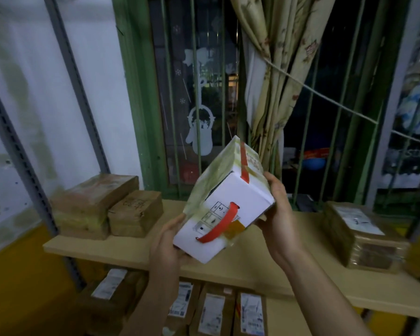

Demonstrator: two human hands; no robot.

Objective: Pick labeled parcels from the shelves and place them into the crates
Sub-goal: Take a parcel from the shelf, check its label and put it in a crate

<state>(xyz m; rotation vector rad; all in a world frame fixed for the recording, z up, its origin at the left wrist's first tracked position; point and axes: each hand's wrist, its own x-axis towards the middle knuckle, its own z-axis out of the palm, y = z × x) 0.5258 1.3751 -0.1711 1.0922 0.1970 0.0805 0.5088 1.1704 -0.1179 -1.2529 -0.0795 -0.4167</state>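
Note:
I hold a white box with a red ribbon handle (224, 204) tilted in the air above the wooden shelf (121, 248). My left hand (166, 246) grips its lower left corner from underneath. My right hand (277, 214) grips its right side, fingers curled round the edge. Part of the box is wrapped in greenish tape. No crate is in view.
Two brown taped parcels (107, 207) sit at the shelf's left end, and a labeled brown parcel (360, 236) lies at the right. Several labeled parcels (214, 309) stand on the shelf below. A barred green window and a tied curtain (277, 81) are behind.

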